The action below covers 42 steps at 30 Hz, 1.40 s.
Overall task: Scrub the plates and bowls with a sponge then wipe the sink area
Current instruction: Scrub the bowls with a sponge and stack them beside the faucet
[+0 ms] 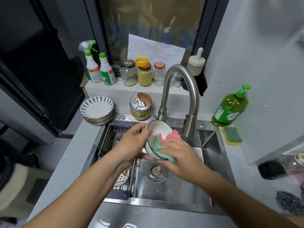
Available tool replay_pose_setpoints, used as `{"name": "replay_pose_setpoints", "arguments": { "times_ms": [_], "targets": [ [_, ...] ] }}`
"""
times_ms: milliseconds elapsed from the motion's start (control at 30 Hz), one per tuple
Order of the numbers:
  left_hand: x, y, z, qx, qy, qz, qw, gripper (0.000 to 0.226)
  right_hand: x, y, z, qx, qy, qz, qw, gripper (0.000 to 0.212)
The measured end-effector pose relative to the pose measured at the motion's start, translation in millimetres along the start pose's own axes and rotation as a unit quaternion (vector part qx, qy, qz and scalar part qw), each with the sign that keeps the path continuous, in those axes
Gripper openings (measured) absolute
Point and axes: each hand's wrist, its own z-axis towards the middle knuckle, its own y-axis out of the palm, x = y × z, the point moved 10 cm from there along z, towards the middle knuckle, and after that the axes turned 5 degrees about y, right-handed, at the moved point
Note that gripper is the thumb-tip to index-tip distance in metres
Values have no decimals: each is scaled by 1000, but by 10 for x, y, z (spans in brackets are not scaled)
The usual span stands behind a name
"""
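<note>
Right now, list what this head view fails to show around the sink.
Head view:
- Bowl: inside partly covered by the scrubbing cloth and right hand, outside by the left hand.
- Patterned dish in the rack: mostly under the left forearm.
- Objects at the right edge: blurred and cut off.
- Dish soap label: too small to read.

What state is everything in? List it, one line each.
Bowl: tilted over sink, held by left hand.
Cloth: held by right hand inside bowl.
Faucet: no water running.
Plates: stacked on counter.
Bowls: stacked behind sink.
Sponge: flat on counter.
Soap bottle: upright.
</note>
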Motion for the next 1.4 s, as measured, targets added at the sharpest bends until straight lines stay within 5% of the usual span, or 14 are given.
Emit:
{"name": "replay_pose_setpoints", "arguments": {
  "times_ms": [100,233,333,433,533,633,733,800,867,967,1100,1167,1300,1400],
  "targets": [
    [23,38,-24,-51,-54,5,997,18,28,-87,40,-21,-46,-23,998,39],
    [21,61,-42,-92,-49,43,994,52,-90,-163,119,-35,94,136,986,31],
    [-8,139,-60,-117,-9,-28,993,75,-156,-220,157,-28,200,288,936,7],
    [69,140,-49,-98,41,-90,990,70,-271,-254,189,-21,235,347,908,10],
    [118,138,-40,-109,45,-117,986,75,-389,-238,200,-41,192,270,943,14],
    [102,172,-85,-157,-22,-125,979,89,-412,-277,185,-73,47,38,995,44],
    [52,177,-70,-156,-67,-129,977,101,-353,-319,161,-78,-25,-44,996,40],
    [112,196,-25,-135,-24,-127,982,92,-376,-337,198,-55,47,83,994,38],
    [181,180,18,-99,33,-133,986,87,-385,-333,206,-23,147,304,941,30],
    [246,168,6,-90,79,-120,986,82,-368,-304,181,1,185,416,890,21],
    [185,244,-62,-128,10,-127,984,73,-402,-393,162,2,48,152,987,28],
    [80,361,-123,-172,-69,-153,971,76,-355,-365,123,-15,-35,27,999,33],
    [-91,380,-166,-228,-154,-204,939,103,-288,-441,125,2,-54,11,998,33],
    [-71,406,-193,-257,-116,-188,941,112,-376,-402,118,-6,-30,43,999,20]
  ]
}}
